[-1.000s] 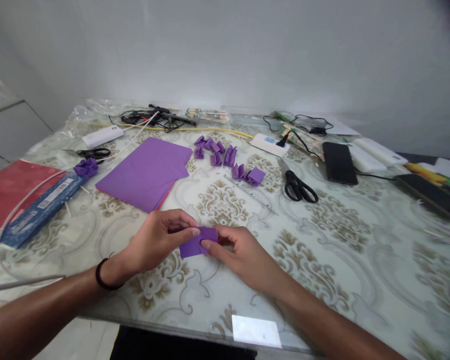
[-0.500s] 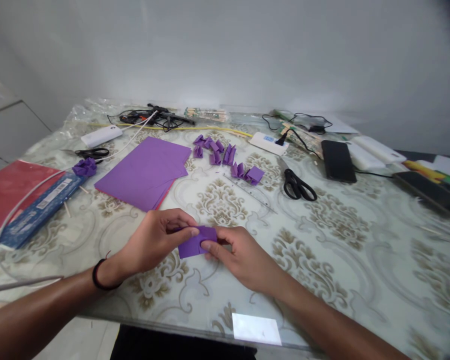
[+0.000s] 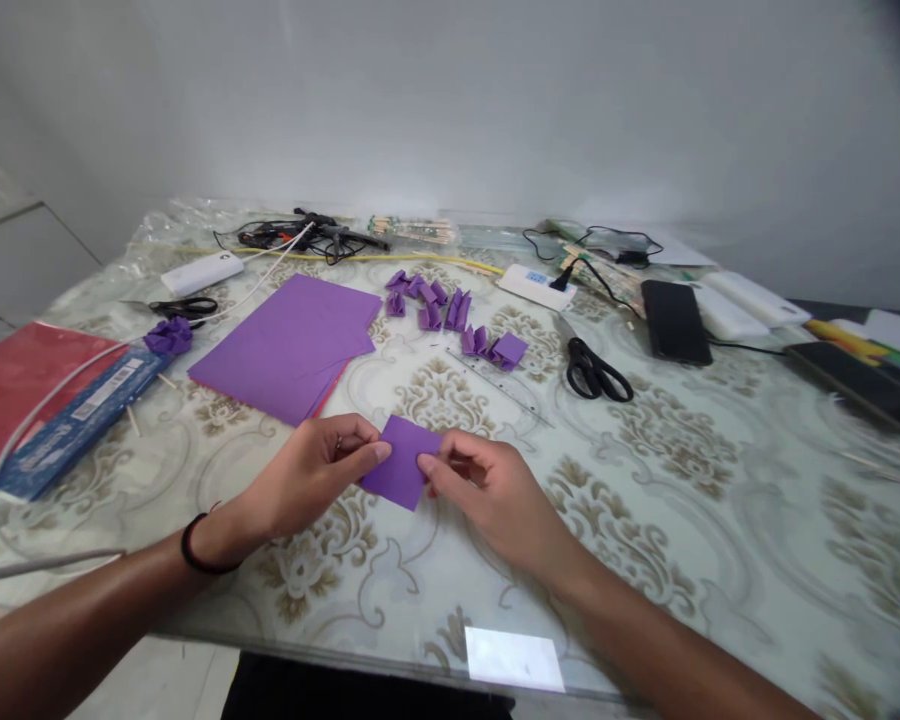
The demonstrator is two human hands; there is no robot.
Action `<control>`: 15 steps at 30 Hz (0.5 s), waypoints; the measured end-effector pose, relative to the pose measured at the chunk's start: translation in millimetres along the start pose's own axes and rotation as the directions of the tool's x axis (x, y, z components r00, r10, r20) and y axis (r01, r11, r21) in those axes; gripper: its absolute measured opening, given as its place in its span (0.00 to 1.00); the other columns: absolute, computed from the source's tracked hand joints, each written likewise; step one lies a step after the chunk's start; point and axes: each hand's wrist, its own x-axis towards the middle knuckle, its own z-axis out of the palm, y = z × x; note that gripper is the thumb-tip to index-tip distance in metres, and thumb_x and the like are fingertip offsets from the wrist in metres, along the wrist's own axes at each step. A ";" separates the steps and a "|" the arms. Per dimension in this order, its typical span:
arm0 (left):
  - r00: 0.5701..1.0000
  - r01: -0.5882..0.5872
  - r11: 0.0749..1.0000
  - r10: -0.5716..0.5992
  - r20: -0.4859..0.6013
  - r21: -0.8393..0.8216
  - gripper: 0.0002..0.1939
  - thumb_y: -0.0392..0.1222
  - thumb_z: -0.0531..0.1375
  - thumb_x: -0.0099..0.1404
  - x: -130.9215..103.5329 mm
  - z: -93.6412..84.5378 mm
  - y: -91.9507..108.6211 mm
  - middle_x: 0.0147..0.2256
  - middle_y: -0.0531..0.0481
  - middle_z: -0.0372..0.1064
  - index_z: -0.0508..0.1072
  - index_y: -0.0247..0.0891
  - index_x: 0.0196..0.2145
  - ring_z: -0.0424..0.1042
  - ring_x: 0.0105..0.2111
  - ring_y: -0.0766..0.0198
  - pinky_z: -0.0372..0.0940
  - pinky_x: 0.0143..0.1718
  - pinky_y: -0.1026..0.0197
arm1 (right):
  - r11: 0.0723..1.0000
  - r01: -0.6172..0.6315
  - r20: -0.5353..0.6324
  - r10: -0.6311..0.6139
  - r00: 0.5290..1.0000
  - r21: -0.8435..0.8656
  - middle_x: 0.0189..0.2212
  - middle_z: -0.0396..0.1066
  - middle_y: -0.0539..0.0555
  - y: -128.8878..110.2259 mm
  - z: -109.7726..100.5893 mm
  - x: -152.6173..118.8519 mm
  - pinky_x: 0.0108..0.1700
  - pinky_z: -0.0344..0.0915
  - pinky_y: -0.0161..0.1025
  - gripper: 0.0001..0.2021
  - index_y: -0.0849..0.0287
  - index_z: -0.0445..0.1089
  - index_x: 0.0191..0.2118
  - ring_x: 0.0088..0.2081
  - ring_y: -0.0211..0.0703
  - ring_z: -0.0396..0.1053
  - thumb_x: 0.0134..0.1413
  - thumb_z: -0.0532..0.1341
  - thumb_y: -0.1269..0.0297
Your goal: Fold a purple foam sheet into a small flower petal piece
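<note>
A small square of purple paper (image 3: 403,465) is held above the table's front part. My left hand (image 3: 328,468) pinches its left edge between thumb and fingers. On the opposite edge, my right hand (image 3: 481,490) grips it the same way. Larger purple paper sheets (image 3: 285,340) lie beyond my left hand, with a bit of red showing beneath. Several folded purple paper pieces (image 3: 430,316) are scattered farther back, and another folded piece (image 3: 508,350) lies closer, near a clear ruler (image 3: 499,385).
Black-handled scissors (image 3: 598,372) rest at the right, and a second pair of scissors (image 3: 184,307) lies at the left. A phone (image 3: 675,322), a white power strip (image 3: 538,287) and a white power bank (image 3: 203,272) stand farther back. A red packet (image 3: 37,385) and a crumpled purple paper piece (image 3: 169,335) are at the left.
The purple paper has turned in my hands, so its flat face now shows as a tilted square. My hands have moved slightly apart to its opposite edges.
</note>
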 end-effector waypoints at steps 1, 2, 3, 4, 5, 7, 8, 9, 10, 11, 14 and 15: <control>1.000 -0.002 1.000 0.002 0.003 0.004 0.16 0.49 0.61 0.73 -0.3 0.3 0.7 0.25 0.57 0.62 0.73 0.36 0.31 0.59 0.26 0.68 0.54 0.28 0.65 | 1.000 -0.008 -0.003 0.008 1.000 0.020 0.25 0.70 0.49 0.0 -0.2 0.4 0.35 0.68 0.38 0.17 0.56 0.66 0.28 0.30 0.42 0.71 0.65 0.64 0.54; 1.000 -0.004 1.000 0.004 0.002 0.005 0.16 0.49 0.61 0.73 -0.7 0.6 1.1 0.25 0.57 0.61 0.73 0.36 0.31 0.58 0.26 0.68 0.54 0.28 0.64 | 0.999 -0.017 0.000 0.018 1.000 0.035 0.25 0.70 0.49 0.0 -0.1 0.6 0.35 0.68 0.38 0.17 0.56 0.66 0.28 0.30 0.42 0.71 0.64 0.65 0.53; 1.000 -0.007 1.000 0.007 -0.003 0.003 0.16 0.49 0.61 0.73 -0.9 1.1 1.3 0.25 0.57 0.60 0.72 0.36 0.31 0.58 0.26 0.68 0.54 0.28 0.64 | 0.999 -0.028 0.009 0.028 1.000 0.045 0.25 0.70 0.49 -0.1 0.0 0.5 0.36 0.68 0.39 0.17 0.56 0.66 0.28 0.30 0.42 0.71 0.64 0.65 0.52; 1.000 -0.010 1.000 0.010 -0.006 -0.002 0.16 0.49 0.60 0.73 -1.1 1.5 1.3 0.26 0.57 0.60 0.72 0.36 0.31 0.57 0.26 0.68 0.53 0.28 0.64 | 0.998 -0.037 0.022 0.036 0.999 0.051 0.25 0.71 0.49 -0.2 0.3 0.3 0.36 0.68 0.39 0.18 0.56 0.66 0.28 0.30 0.43 0.71 0.64 0.65 0.52; 1.000 -0.013 1.000 0.013 -0.003 -0.012 0.16 0.49 0.60 0.73 -1.1 1.9 1.0 0.26 0.57 0.59 0.72 0.36 0.31 0.57 0.26 0.68 0.53 0.27 0.65 | 0.998 -0.041 0.034 0.039 0.999 0.056 0.25 0.71 0.50 -0.4 0.6 -0.2 0.36 0.68 0.39 0.18 0.56 0.66 0.27 0.30 0.43 0.71 0.64 0.65 0.51; 1.000 -0.008 0.999 0.009 0.027 -0.039 0.17 0.49 0.61 0.73 -0.8 2.9 -0.2 0.25 0.57 0.58 0.71 0.36 0.30 0.55 0.25 0.69 0.51 0.26 0.65 | 0.998 -0.043 0.056 0.040 0.998 0.056 0.25 0.72 0.50 -0.9 1.3 -1.3 0.37 0.68 0.40 0.18 0.56 0.66 0.27 0.31 0.44 0.72 0.64 0.65 0.51; 0.999 -0.002 0.999 0.005 0.045 -0.048 0.18 0.50 0.62 0.72 -0.6 3.4 -0.9 0.24 0.57 0.56 0.69 0.36 0.29 0.54 0.24 0.69 0.50 0.25 0.65 | 0.998 -0.042 0.067 0.038 0.997 0.052 0.25 0.72 0.51 -1.1 1.6 -1.9 0.37 0.68 0.40 0.18 0.56 0.66 0.27 0.31 0.44 0.72 0.64 0.64 0.52; 0.998 0.005 0.999 -0.002 0.062 -0.049 0.19 0.50 0.62 0.72 -0.4 4.0 -1.6 0.23 0.58 0.54 0.67 0.37 0.27 0.53 0.23 0.70 0.49 0.24 0.65 | 0.998 -0.039 0.078 0.036 0.996 0.048 0.25 0.71 0.50 -1.4 1.9 -2.5 0.36 0.68 0.39 0.18 0.56 0.67 0.27 0.31 0.43 0.72 0.65 0.64 0.52; 0.997 0.013 0.999 -0.010 0.074 -0.043 0.20 0.50 0.63 0.71 -0.3 4.5 -2.3 0.23 0.58 0.53 0.65 0.37 0.25 0.52 0.23 0.70 0.48 0.23 0.65 | 0.998 -0.036 0.086 0.032 0.996 0.044 0.25 0.71 0.50 -1.7 2.2 -3.1 0.36 0.68 0.39 0.17 0.57 0.67 0.27 0.30 0.43 0.72 0.65 0.64 0.53; 0.997 0.017 0.999 -0.014 0.077 -0.030 0.22 0.50 0.63 0.71 -0.3 5.1 -2.9 0.22 0.59 0.51 0.64 0.38 0.24 0.51 0.22 0.71 0.47 0.22 0.66 | 0.999 -0.034 0.093 0.030 0.995 0.037 0.25 0.71 0.50 -2.0 2.3 -3.5 0.35 0.68 0.39 0.17 0.57 0.67 0.28 0.30 0.43 0.72 0.65 0.63 0.53; 0.998 0.006 1.000 -0.007 0.064 0.006 0.22 0.50 0.63 0.71 -0.8 6.3 -4.5 0.22 0.58 0.52 0.65 0.37 0.24 0.51 0.22 0.71 0.47 0.21 0.66 | 1.000 -0.018 0.099 0.016 0.995 0.018 0.25 0.71 0.51 -3.2 2.3 -4.3 0.35 0.67 0.39 0.17 0.57 0.68 0.28 0.30 0.42 0.72 0.66 0.63 0.54; 0.998 -0.001 1.000 0.001 0.061 0.008 0.21 0.51 0.64 0.71 -1.1 6.6 -5.1 0.22 0.58 0.53 0.66 0.37 0.24 0.52 0.22 0.71 0.48 0.21 0.66 | 1.000 -0.012 0.100 0.010 0.995 0.015 0.25 0.72 0.51 -3.6 2.2 -4.4 0.35 0.68 0.39 0.17 0.57 0.68 0.28 0.30 0.43 0.72 0.66 0.62 0.55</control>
